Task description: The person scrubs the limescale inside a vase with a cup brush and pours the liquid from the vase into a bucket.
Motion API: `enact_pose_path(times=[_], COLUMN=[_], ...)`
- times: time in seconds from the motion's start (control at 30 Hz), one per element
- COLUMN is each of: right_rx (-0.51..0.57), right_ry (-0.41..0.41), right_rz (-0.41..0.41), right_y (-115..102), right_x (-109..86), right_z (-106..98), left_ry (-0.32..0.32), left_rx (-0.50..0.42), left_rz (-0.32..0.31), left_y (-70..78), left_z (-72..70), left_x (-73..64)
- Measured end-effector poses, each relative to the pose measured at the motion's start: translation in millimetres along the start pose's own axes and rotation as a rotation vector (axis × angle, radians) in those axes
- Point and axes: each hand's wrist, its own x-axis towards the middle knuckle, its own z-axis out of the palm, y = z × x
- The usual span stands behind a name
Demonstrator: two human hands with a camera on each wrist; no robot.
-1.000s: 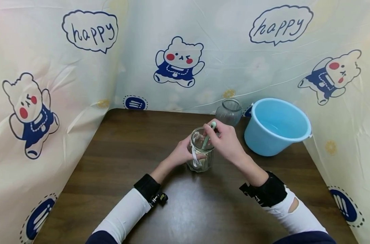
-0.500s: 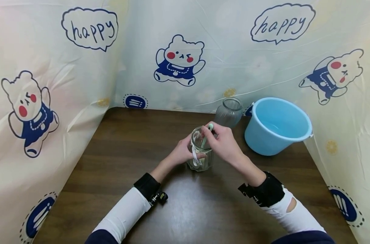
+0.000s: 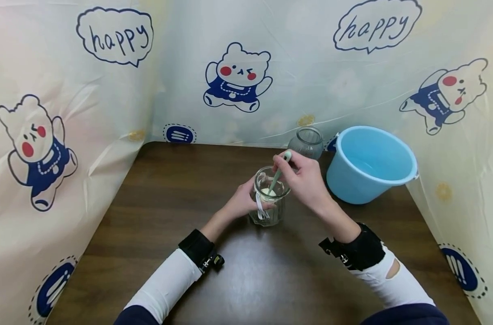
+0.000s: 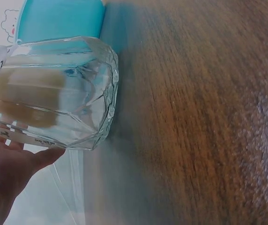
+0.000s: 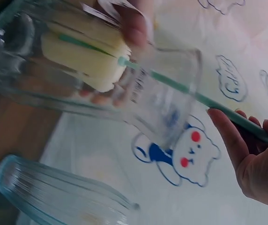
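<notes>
A clear glass jar (image 3: 267, 217) with a white ribbon at its neck stands mid-table. My left hand (image 3: 243, 199) grips it from the left, thumb across the front. My right hand (image 3: 307, 180) pinches the pale green handle (image 3: 278, 175) of a sponge bottle brush above the jar's mouth. The brush's cream sponge head (image 5: 85, 61) is inside the jar, high up near the neck in the head view. In the left wrist view, the sponge (image 4: 31, 93) shows through the glass, clear of the jar's bottom.
A second, rounder glass jar (image 3: 306, 143) stands behind my right hand at the table's back edge. Right of it is a light blue bucket (image 3: 352, 180). A printed cloth (image 3: 238, 131) hangs around the brown table (image 3: 181, 194) on the back and both sides.
My right hand dips slightly, then rises, drawing the brush upward. Its sponge now shows near the jar's neck. The left hand and the jar stay about where they were.
</notes>
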Motion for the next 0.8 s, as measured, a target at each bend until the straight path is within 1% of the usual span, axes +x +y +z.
enact_pose_path(times=[0.13, 0.23, 0.37, 0.43, 0.53, 0.67, 0.77, 0.8], right_rx=[-0.038, -0.065, -0.08, -0.077, -0.061, -0.061, -0.064, -0.066], right_ry=[-0.04, -0.059, -0.039, -0.024, -0.008, -0.013, -0.035, -0.043], right_rz=[-0.028, -0.054, -0.084, -0.09, -0.09, -0.093, -0.092, -0.095], right_y=[-10.3, -9.6, -0.3, 3.5, 3.8, -2.6, -9.8, -7.5], right_x=[-4.0, -3.0, 3.9, 6.9, 7.7, 2.9, -1.1, -1.6], right_z=[7.5, 9.2, 2.3, -2.8, -7.8, -4.1, 1.6, 3.6], left_ry=[-0.006, -0.008, 0.003, 0.006, 0.002, 0.0, 0.002, 0.002], left_rx=[0.008, 0.008, 0.008, 0.005, 0.001, -0.004, -0.013, -0.02], left_rz=[-0.006, 0.003, 0.017, 0.012, 0.001, -0.006, -0.002, -0.001], left_y=[0.1, -0.4, -0.5, -0.2, 0.5, 0.2, 0.6, 5.6], left_z=[-1.2, -1.2, -0.7, -0.2, 0.7, 1.3, 0.6, -0.8], left_x=[0.5, 1.1, 1.9, 2.0, 1.4, 0.3, -0.2, -1.5])
